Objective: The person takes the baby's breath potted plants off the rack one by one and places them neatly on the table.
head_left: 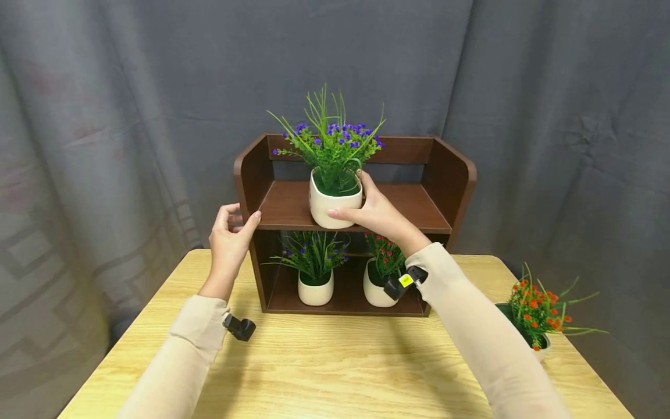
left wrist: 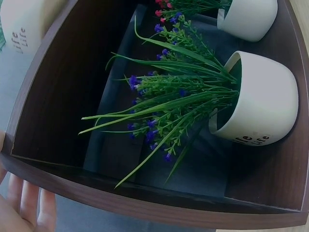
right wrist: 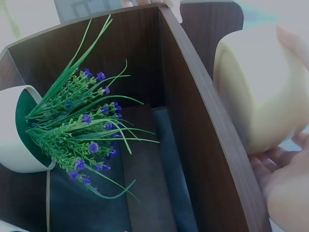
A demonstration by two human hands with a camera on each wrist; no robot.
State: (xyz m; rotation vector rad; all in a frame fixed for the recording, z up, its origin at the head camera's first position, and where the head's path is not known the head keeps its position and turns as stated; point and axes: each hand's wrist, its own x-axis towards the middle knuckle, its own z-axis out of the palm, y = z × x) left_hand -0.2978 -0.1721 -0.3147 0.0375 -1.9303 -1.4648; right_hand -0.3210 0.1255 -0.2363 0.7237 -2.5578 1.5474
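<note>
My right hand (head_left: 378,210) holds a white pot (head_left: 335,209) of purple flowers and grass at the front edge of the upper shelf. Its thumb lies across the pot's front, with fingers at the right rim. Whether the pot's base touches the board cannot be told. My left hand (head_left: 227,244) grips the left side panel of the brown wooden shelf (head_left: 434,221), thumb in front, fingers at the outer side. In the left wrist view, the held white pot (left wrist: 29,24) shows lettering at upper left, and the left hand's fingers (left wrist: 29,203) are against the panel.
On the lower level stand a white pot with purple flowers (head_left: 316,291) and one with red flowers (head_left: 378,294), partly behind my right wrist. An orange-flowered plant (head_left: 534,311) stands at right on the wooden table (head_left: 314,361), partly behind my sleeve. Grey curtains (head_left: 209,75) hang behind.
</note>
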